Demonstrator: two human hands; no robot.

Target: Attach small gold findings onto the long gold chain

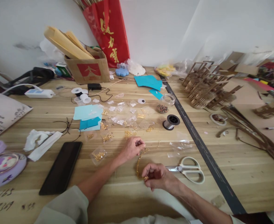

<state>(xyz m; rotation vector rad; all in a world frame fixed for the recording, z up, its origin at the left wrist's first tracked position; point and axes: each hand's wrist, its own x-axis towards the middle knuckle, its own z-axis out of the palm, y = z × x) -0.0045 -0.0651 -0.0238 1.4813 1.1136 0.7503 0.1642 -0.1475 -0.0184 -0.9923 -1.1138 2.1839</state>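
A thin gold chain (137,165) lies in a curve on the wooden table between my two hands. My right hand (157,176) pinches its near end between thumb and fingertips. Just beyond the far end, my left hand (131,147) is closed, fingertips together. What those fingers hold, if anything, is too small to tell. A short piece of gold chain (158,144) rests to the right of my left hand. White-handled scissors (193,169) lie right of my right hand, their blades partly hidden behind it. Small clear bags of gold findings (107,137) lie left of and beyond my left hand.
A black phone (61,168) lies at left. A wire spool (171,122), a bowl of beads (162,108) and clear plastic bags (180,146) are to the right. Blue sheets (88,112), a cardboard box (88,70) and small wooden baskets (204,88) stand farther back.
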